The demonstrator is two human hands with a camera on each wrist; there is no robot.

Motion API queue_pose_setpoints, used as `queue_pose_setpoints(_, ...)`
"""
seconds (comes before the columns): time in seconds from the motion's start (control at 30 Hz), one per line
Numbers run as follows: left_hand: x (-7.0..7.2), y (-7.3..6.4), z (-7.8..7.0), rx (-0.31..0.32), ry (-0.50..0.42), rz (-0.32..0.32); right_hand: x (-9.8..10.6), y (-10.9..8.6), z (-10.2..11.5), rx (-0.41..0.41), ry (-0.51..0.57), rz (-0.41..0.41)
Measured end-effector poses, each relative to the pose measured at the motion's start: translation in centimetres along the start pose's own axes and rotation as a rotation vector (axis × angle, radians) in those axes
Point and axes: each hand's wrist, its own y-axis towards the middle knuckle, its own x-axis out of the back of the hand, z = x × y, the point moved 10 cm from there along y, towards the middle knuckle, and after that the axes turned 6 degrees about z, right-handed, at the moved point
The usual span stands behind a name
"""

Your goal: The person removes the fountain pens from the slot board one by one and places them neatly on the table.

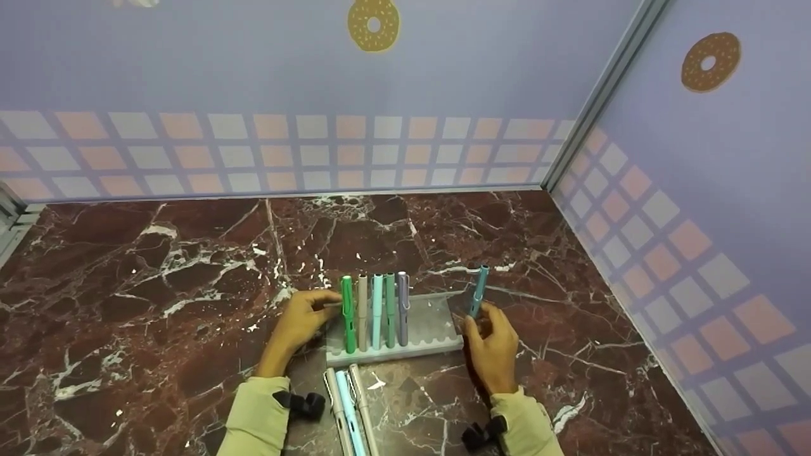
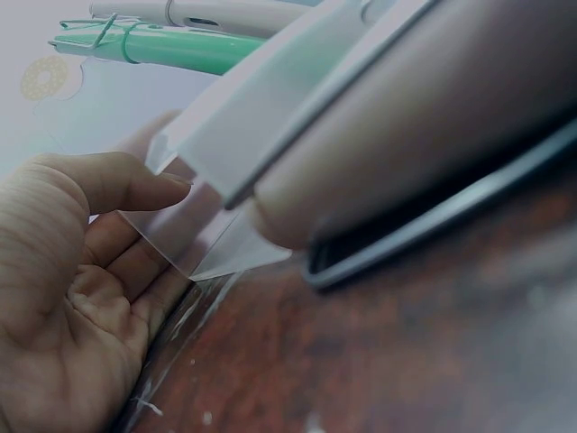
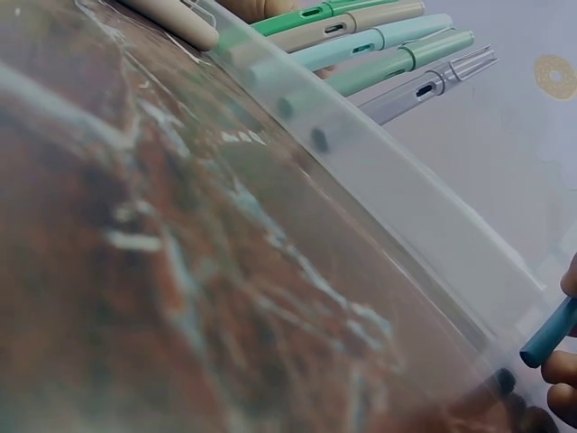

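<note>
A translucent plastic pen rack [image 1: 431,320] with a notched front edge lies on the table. Several capped pens lean in its left half, from a green pen [image 1: 348,313] at the outer end to a grey-purple pen [image 1: 403,308]. My left hand [image 1: 305,323] holds the rack's left end. In the left wrist view the thumb [image 2: 135,185] lies on the near side of the clear plastic and the fingers go behind it. At the rack's right end, my right hand [image 1: 495,342] pinches a teal pen [image 1: 480,288] by its lower part, cap up.
Three more pens lie side by side in front of the rack, one a light blue pen [image 1: 350,411] between two greyish-beige ones. The tabletop [image 1: 190,304] is dark red marble pattern. Lilac walls with printed squares [image 1: 315,153] stand behind and at the right.
</note>
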Motion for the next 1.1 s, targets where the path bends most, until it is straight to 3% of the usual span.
queue_pose_setpoints(0.13,-0.1,-0.1,-0.4,0.001,-0.003,0.003,0.3,-0.3,0.0,0.008,-0.005,0.006)
queue_pose_setpoints(0.43,0.2,0.0,0.8,0.005,-0.045,0.003,1.3,-1.7,0.7,0.036,-0.067,0.026)
queue_pose_setpoints(1.1,0.2,0.1,0.9,0.014,-0.038,0.009,1.6,-2.4,0.8,0.011,0.015,0.05)
